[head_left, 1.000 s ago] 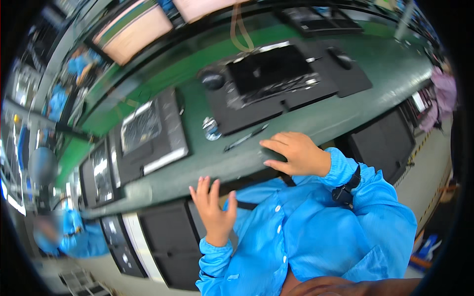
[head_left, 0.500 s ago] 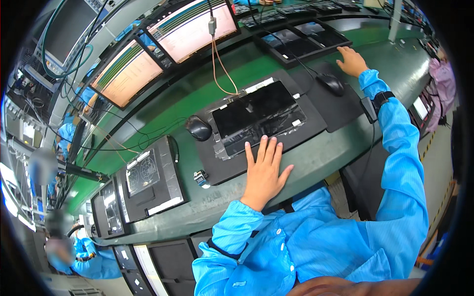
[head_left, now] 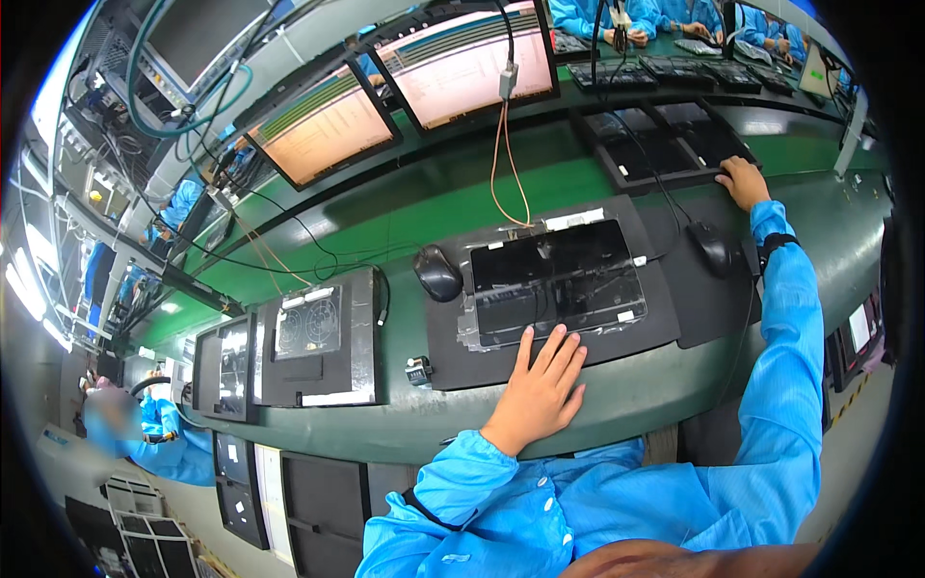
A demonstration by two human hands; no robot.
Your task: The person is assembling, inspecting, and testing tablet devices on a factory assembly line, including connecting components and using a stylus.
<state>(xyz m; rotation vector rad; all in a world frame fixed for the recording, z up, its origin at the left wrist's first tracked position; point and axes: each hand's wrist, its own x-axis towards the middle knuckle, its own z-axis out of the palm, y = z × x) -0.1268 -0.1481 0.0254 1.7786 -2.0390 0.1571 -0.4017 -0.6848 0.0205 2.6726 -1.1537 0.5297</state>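
Left hand (head_left: 540,397) (fingers released) touches glossy black rectangular panel (head_left: 549,275) toward green surface (head_left: 636,393)'s front edge; right hand (head_left: 746,184), grip unclear, at black divided tray (head_left: 696,174).

Flanking the flat black rectangular screen (head_left: 551,273): rounded black mice (head_left: 438,274) (head_left: 711,249), 2. Beyond it: lit black-framed monitors (head_left: 323,125) (head_left: 461,65), 2.

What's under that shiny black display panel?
A dark mat extends out around the display panel, and clear film shows along its left edge. Whatever lies directly beneath is covered, so I cannot tell.
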